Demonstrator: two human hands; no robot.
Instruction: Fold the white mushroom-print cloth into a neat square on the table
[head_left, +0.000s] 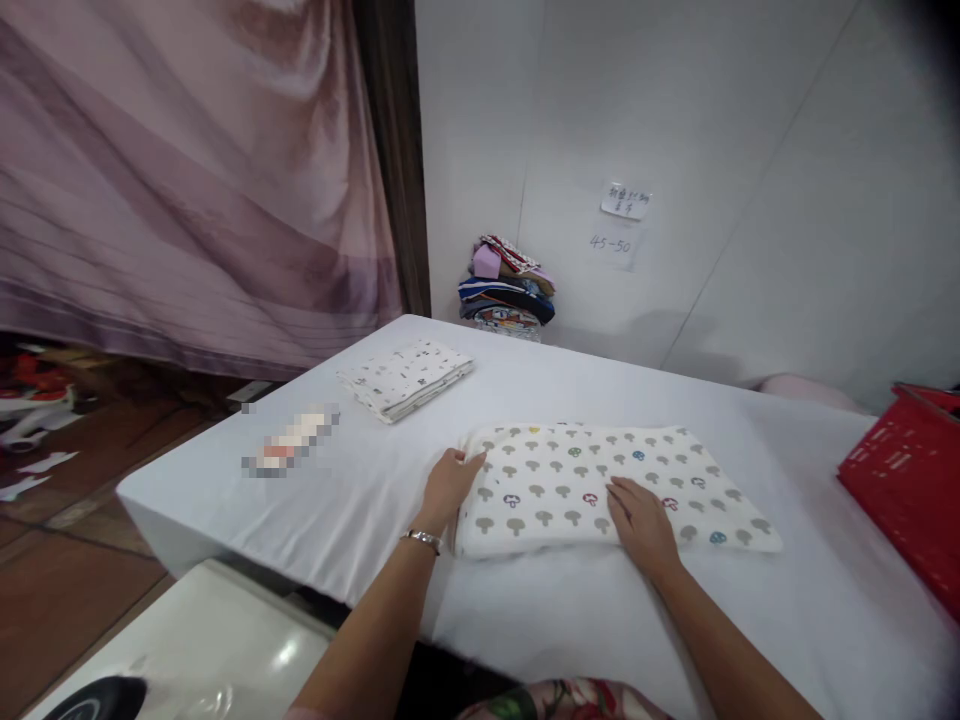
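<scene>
A white cloth with a mushroom print (555, 475) lies folded into a long rectangle on the white-covered table (360, 530). At its left edge is my left hand (446, 485), closed on the fabric with the thumb on top; the other fingers are partly hidden. My right hand (641, 520) rests flat on the cloth right of its middle, fingers stretched out. Farther back on the left sits another folded white cloth (409, 378) with small dark prints, touched by neither hand.
A red plastic basket (907, 490) stands at the right. Several folded fabrics form a stack (508, 285) by the wall. A blurred-out item (292, 440) lies on the table's left side. A white machine-like surface (187, 640) is at lower left, and a pink curtain (195, 170) hangs behind.
</scene>
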